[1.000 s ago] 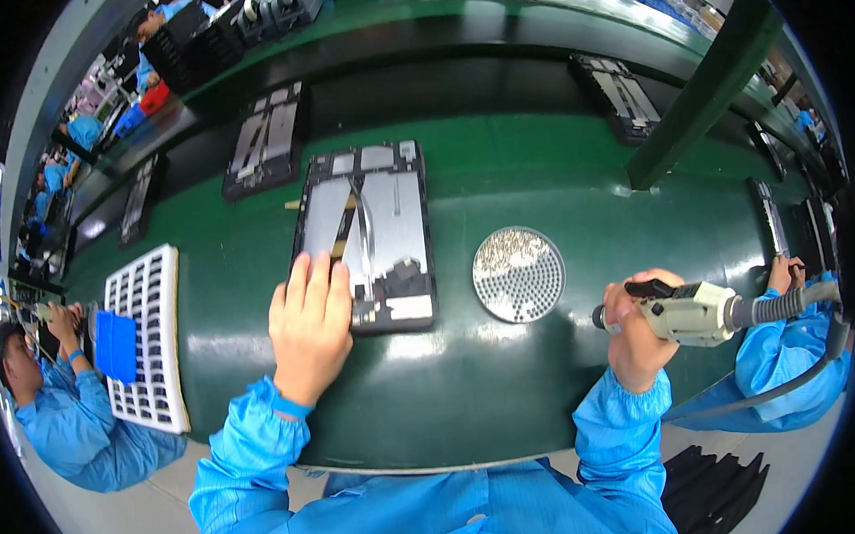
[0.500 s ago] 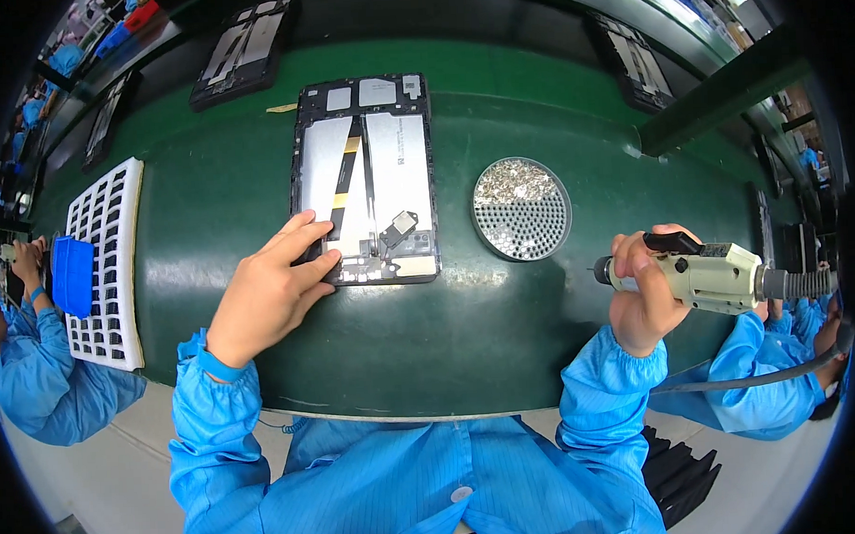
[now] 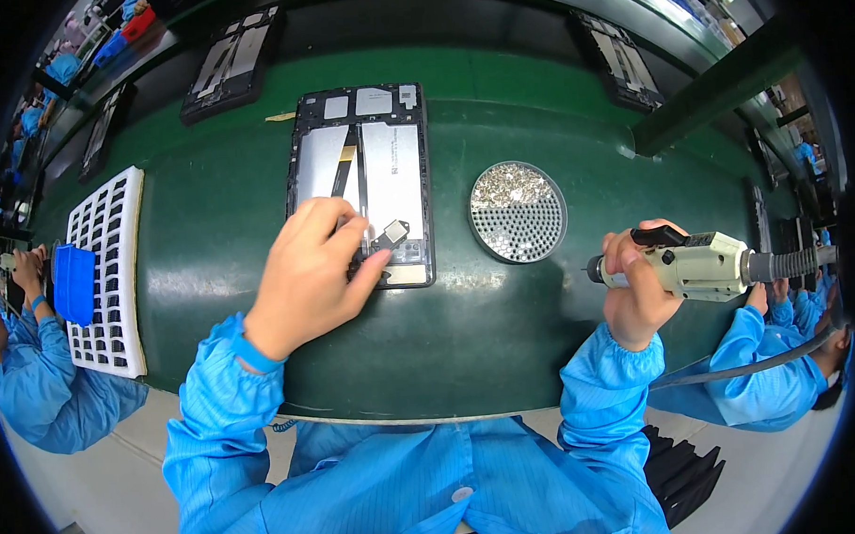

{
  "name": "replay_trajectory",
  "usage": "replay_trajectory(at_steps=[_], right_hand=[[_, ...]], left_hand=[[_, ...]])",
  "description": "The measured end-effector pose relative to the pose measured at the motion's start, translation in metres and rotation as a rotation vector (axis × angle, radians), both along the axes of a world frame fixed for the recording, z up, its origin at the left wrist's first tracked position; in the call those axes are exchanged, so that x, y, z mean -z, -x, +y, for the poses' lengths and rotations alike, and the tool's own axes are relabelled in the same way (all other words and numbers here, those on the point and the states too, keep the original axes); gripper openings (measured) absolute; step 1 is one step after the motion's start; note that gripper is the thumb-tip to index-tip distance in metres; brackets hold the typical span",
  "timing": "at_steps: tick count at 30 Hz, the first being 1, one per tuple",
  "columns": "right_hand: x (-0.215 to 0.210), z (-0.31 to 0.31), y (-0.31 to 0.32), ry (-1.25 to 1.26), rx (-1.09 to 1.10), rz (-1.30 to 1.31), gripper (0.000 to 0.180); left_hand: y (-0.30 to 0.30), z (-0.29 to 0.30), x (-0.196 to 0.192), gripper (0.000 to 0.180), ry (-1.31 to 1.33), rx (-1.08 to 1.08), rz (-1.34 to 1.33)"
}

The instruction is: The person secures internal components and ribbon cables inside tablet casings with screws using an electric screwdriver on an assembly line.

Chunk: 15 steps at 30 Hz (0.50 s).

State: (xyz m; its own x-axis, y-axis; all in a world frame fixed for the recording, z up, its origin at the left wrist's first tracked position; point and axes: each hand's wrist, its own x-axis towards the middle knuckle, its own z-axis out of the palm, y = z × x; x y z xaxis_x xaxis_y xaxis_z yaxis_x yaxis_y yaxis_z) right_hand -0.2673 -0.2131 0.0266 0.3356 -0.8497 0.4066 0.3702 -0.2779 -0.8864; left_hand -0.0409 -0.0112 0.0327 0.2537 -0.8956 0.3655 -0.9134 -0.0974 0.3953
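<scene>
An opened tablet chassis lies flat on the green bench, its silver inner plates and a dark flex strip showing. My left hand rests on its lower left corner, fingertips pinching a small dark part against the frame. My right hand is off to the right, closed round a cream electric screwdriver held level, its tip pointing left, well apart from the tablet.
A round metal dish of screws sits between the hands. A white grid tray with a blue block lies at left. More tablet chassis lie farther back. Co-workers in blue sleeves flank both sides.
My left hand has slid right along the tablet's lower edge and closed its fingertips on the small dark part. The screwdriver hand has stayed roughly in place.
</scene>
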Motion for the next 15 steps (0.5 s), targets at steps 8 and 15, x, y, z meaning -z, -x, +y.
replay_trajectory(at_steps=[8,15], right_hand=[[-0.005,0.003,-0.006,-0.002,0.030,0.040,0.029],[-0.002,0.001,-0.003,0.014,-0.012,0.009,0.031]], left_hand=[[-0.002,-0.006,0.022,0.025,0.019,0.266,0.070],[0.015,0.002,0.030,0.037,0.026,0.231,-0.173]])
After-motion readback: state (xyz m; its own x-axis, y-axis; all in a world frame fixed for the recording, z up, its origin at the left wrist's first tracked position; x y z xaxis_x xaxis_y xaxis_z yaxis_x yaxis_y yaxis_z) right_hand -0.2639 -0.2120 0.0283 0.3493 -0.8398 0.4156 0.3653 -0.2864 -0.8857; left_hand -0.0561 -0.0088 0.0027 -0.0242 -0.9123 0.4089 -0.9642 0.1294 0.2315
